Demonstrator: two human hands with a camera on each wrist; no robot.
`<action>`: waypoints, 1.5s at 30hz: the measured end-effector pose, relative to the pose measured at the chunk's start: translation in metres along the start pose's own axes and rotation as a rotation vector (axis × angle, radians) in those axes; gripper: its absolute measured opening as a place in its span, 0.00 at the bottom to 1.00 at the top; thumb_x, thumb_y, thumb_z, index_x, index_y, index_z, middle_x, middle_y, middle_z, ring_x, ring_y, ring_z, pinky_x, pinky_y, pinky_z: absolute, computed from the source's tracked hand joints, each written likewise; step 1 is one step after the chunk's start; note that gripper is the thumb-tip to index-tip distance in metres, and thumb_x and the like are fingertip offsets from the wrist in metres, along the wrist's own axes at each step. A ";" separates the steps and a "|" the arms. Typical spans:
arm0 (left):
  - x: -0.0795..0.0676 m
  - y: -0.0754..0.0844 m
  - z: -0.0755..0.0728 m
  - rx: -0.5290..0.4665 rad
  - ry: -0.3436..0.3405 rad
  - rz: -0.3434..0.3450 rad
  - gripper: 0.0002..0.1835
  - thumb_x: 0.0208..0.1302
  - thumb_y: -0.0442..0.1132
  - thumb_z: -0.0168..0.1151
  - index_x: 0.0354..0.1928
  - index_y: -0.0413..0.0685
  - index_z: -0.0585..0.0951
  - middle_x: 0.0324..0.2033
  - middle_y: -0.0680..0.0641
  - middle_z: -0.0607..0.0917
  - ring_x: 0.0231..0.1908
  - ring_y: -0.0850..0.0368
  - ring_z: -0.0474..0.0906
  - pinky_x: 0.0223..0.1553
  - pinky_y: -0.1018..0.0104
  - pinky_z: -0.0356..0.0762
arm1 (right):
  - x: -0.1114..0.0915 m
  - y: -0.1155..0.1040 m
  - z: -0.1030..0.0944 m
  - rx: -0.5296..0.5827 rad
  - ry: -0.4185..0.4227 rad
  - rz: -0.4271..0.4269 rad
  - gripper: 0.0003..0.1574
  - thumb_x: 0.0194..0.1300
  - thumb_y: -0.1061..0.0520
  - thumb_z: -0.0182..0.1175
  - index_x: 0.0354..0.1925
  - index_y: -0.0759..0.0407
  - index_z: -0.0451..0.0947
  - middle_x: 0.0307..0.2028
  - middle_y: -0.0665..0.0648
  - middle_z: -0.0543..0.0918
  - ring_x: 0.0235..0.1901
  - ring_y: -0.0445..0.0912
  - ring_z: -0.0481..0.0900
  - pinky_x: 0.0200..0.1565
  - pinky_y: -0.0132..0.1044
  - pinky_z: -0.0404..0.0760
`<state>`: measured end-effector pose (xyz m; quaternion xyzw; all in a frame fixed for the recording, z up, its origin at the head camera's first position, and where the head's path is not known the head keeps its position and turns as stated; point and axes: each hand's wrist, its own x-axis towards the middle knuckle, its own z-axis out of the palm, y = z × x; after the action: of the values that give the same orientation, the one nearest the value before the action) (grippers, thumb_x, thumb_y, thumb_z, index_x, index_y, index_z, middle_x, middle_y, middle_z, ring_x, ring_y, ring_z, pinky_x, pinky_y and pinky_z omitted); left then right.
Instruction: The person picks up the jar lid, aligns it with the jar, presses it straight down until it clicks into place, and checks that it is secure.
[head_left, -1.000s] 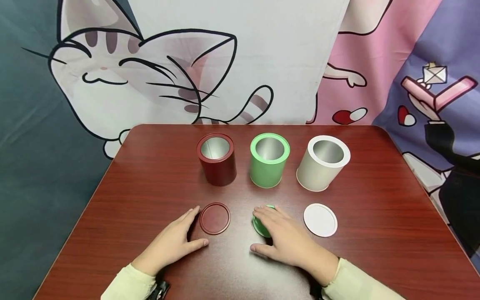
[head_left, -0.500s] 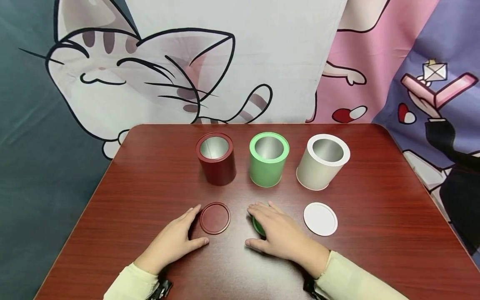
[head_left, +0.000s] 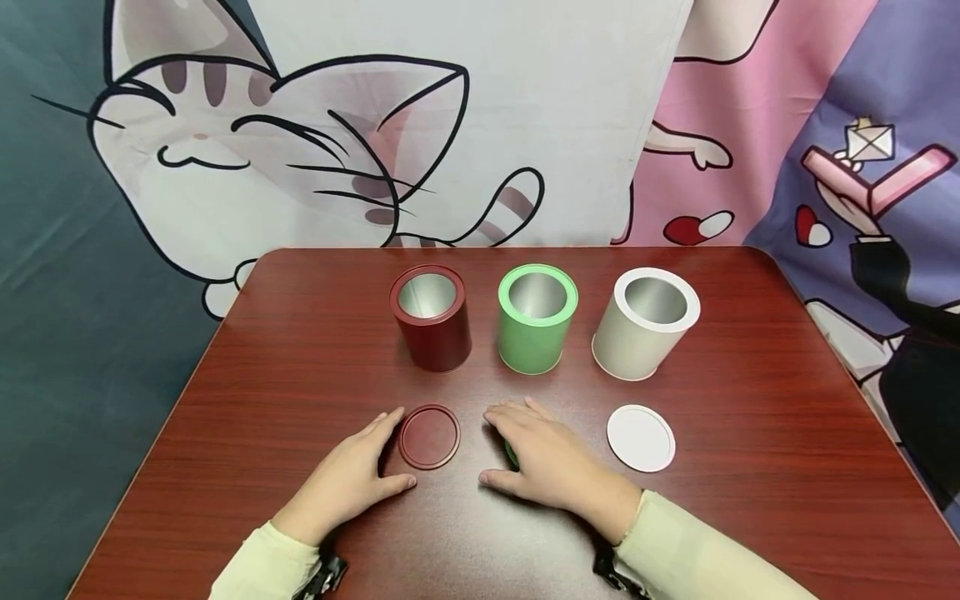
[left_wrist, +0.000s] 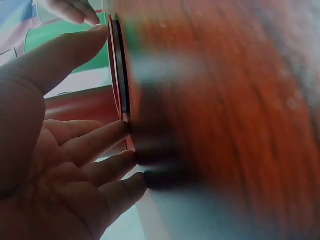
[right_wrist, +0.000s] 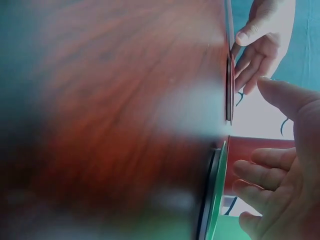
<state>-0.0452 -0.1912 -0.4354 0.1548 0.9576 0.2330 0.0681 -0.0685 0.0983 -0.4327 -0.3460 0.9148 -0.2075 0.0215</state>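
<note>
A dark red round lid [head_left: 430, 437] lies flat on the table, and my left hand [head_left: 347, 477] rests beside its left edge with the fingers spread. In the left wrist view the fingertips touch the table close to that lid [left_wrist: 118, 70]. My right hand [head_left: 551, 462] is held over the green lid [head_left: 512, 454], covering most of it. The right wrist view shows the green lid's edge [right_wrist: 216, 192] below the loosely extended fingers [right_wrist: 260, 175]. A white lid [head_left: 641, 438] lies to the right of my right hand.
Behind the lids stand three lidless cans: dark red [head_left: 433, 333], green [head_left: 534, 337] and white [head_left: 633, 346]. They stand on a reddish-brown wooden table [head_left: 225, 433]. Behind the table hangs a cloth with a cat drawing [head_left: 247, 150].
My right hand has slid left and slightly away from me, covering more of the green lid. The left hand has hardly moved. Lids and cans stay in place.
</note>
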 end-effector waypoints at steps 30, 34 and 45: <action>0.012 0.003 0.001 0.024 0.023 0.021 0.44 0.49 0.40 0.80 0.69 0.38 0.71 0.64 0.35 0.77 0.65 0.39 0.72 0.61 0.44 0.73 | 0.035 -0.014 0.010 -0.057 -0.077 -0.028 0.38 0.57 0.42 0.73 0.61 0.57 0.76 0.57 0.54 0.82 0.60 0.49 0.78 0.64 0.42 0.73; 0.013 0.004 0.001 0.037 0.024 0.004 0.45 0.49 0.41 0.80 0.69 0.39 0.71 0.63 0.34 0.77 0.65 0.38 0.72 0.59 0.43 0.74 | 0.041 -0.019 0.012 -0.088 -0.084 -0.030 0.39 0.56 0.42 0.73 0.61 0.58 0.76 0.56 0.54 0.82 0.60 0.48 0.78 0.64 0.41 0.73; 0.014 0.002 0.002 0.049 0.037 -0.003 0.43 0.49 0.43 0.80 0.68 0.39 0.73 0.62 0.36 0.78 0.64 0.38 0.74 0.59 0.43 0.75 | 0.054 -0.022 0.018 -0.141 -0.046 -0.031 0.31 0.54 0.44 0.75 0.53 0.54 0.79 0.48 0.50 0.86 0.54 0.45 0.82 0.67 0.46 0.70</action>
<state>-0.0572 -0.1835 -0.4372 0.1506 0.9644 0.2121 0.0470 -0.0924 0.0421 -0.4349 -0.3654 0.9209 -0.1347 0.0150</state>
